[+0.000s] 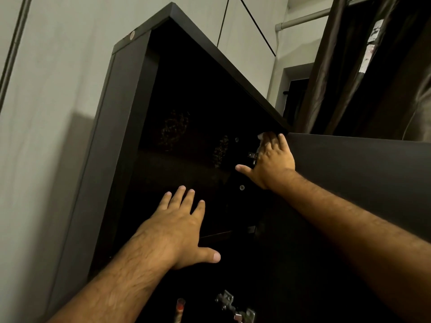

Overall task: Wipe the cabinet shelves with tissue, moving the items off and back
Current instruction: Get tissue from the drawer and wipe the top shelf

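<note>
White tissue [261, 135] shows as a small crumpled edge just beyond the fingertips of the right hand [271, 163], up against the underside of the cabinet [121, 127] top at its right inner corner. That hand lies flat with the fingers extended over the tissue and the thumb spread out to the left; most of the tissue is hidden under the fingers, so whether they press it or curl round it cannot be told. Just left of the palm sits a small metal hinge plate [251, 156] on the inner side wall. To the right of the wrist the dark open door [349, 173] stretches away.

Lower and to the left, the left hand [184, 227] is spread, fingers straight and apart, thumb out to the right, holding nothing, in front of the dark interior; contact with a shelf cannot be judged in the gloom. Below this hand a metal hinge [233, 306] and a small red-topped item [180, 307] appear at the frame's bottom edge. Beyond the right hand, brown curtains [349, 66] hang, and a pale wall [46, 89] lies left of the cabinet.
</note>
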`<act>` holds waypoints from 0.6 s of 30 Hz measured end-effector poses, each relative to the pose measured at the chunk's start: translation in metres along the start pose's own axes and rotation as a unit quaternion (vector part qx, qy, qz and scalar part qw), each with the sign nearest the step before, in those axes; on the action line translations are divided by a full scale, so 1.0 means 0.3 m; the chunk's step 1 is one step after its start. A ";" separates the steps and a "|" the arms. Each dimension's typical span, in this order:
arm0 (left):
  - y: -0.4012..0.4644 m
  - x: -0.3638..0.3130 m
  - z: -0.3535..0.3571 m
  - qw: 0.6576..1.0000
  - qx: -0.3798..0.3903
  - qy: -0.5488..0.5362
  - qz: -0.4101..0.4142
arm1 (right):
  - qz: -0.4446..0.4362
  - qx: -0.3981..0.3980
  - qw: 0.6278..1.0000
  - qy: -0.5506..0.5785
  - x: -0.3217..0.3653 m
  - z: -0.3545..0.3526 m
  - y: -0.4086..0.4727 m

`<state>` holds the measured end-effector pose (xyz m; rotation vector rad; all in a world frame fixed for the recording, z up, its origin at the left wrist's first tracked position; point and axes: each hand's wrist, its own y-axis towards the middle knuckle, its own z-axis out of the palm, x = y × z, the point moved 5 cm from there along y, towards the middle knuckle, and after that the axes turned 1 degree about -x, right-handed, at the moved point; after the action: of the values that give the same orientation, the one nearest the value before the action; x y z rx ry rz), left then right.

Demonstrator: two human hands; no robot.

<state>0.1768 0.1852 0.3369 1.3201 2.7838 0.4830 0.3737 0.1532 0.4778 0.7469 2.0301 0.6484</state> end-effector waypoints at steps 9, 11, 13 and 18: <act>-0.011 -0.006 -0.012 1.000 0.022 0.013 -0.010 | -0.079 0.041 0.996 0.023 0.099 0.006 0.085; -0.015 -0.005 -0.018 0.999 0.033 0.015 -0.012 | -0.092 0.053 0.994 0.018 0.139 0.002 0.077; -0.015 -0.006 -0.021 0.999 0.040 0.018 -0.016 | -0.095 0.047 0.994 -0.011 0.163 -0.005 0.058; -0.012 -0.005 -0.015 0.998 0.047 0.030 -0.029 | -0.124 0.026 0.982 -0.140 0.237 0.040 -0.008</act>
<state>0.1744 0.1805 0.3400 1.2579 2.9193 0.4001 0.3509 0.2040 0.4319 0.5658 1.8455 0.3284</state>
